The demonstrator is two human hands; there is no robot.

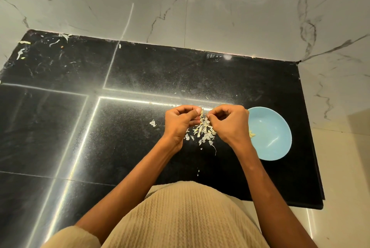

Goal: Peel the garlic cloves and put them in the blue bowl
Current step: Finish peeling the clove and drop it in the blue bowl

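I hold both hands just above the black polished counter (140,147) so the dry, papery skins (203,132) drop into one loose heap beneath them. My left hand (180,122) is curled round the garlic clove (202,112), steadying it, while my right hand (230,122) pinches at its skin to strip it. The smooth, shallow blue bowl (276,147) sits close at three o'clock for a short drop, pale peeled cloves (252,134) already inside.

Left hand (180,121), right hand (230,122) curled, fingertips meeting
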